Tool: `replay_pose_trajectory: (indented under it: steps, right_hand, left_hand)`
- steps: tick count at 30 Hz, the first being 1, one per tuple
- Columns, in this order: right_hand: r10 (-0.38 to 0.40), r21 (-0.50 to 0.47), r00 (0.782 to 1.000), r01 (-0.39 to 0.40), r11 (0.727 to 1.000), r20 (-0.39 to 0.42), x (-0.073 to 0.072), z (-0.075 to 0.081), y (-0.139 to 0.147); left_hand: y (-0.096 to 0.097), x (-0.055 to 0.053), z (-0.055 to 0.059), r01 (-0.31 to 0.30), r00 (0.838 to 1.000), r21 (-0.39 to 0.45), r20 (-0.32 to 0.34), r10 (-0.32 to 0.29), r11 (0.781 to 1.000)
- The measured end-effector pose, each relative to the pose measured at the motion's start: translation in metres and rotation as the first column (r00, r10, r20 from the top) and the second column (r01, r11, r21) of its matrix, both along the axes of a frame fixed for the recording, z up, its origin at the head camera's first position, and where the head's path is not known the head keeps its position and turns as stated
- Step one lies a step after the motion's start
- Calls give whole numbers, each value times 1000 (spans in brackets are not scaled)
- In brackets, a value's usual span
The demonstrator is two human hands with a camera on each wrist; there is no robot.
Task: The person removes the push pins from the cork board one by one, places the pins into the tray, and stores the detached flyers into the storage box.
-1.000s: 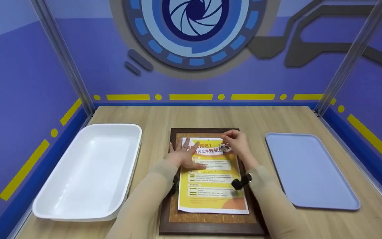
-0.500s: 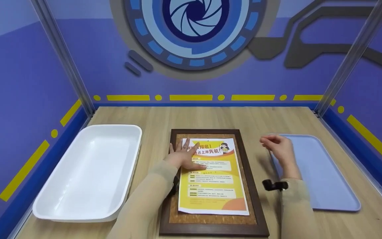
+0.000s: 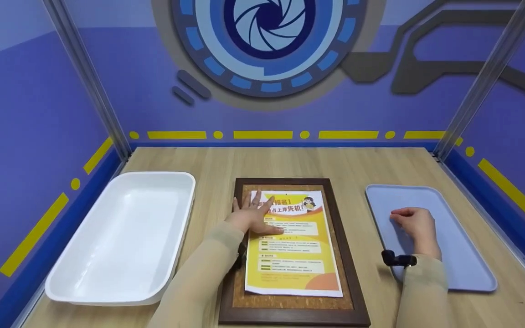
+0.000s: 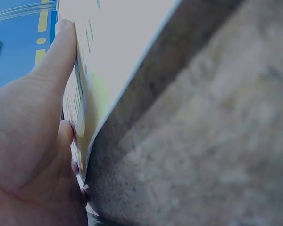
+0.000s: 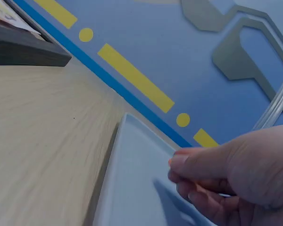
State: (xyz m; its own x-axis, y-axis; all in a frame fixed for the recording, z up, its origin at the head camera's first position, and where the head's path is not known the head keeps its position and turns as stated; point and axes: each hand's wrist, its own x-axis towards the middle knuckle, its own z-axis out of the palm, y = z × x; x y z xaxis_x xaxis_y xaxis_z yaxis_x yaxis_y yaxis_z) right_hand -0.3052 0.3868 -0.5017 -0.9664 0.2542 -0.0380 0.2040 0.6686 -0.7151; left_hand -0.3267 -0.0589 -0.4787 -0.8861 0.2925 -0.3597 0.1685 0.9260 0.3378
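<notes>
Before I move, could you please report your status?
Left hand flat on poster, hiding part. Right hand over blue tray, grip unclear. Poster on corkboard.

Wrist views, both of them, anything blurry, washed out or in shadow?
Left wrist: the cork surface is out of focus and the paper looks washed out; right wrist: a dark shadow falls on the blue tray near the right hand.

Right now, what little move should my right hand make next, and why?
Probably lower your right hand to the blue tray and part the fingers: they're pinched together above it, though I can't tell whether they hold anything. Your left hand lies spread on the flyer over the corkboard, so the sheet seems steadied.
</notes>
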Motion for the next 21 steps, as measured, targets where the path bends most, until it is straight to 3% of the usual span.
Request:
replay_pose_trajectory:
  steps: [8, 10, 13, 15, 19, 21]
  right_hand:
    - [38, 81, 999, -40, 996, 18, -1, -3, -1]
    - [43, 79, 999, -44, 996, 24, -1, -2, -1]
    - [41, 65, 999, -43, 997, 35, 1, 1, -2]
    - [30, 68, 999, -31, 997, 13, 2, 5, -4]
    - [11, 69, 997, -5, 998, -83, 2, 19, -16]
    - [40, 22, 993, -38, 999, -115, 0, 27, -26]
  left_hand:
    - [-1, -2, -1, -7, 1000, 22, 18, 6, 1000]
    - [-1, -9, -9, -10, 1000, 26, 17, 10, 1000]
    - [0, -11, -13, -14, 1000, 28, 19, 13, 1000]
    - [0, -13, -15, -11, 1000, 21, 15, 11, 1000]
    - [0, -7, -8, -9, 1000, 17, 15, 9, 1000]
    - [0, -3, -3, -8, 1000, 18, 17, 8, 1000]
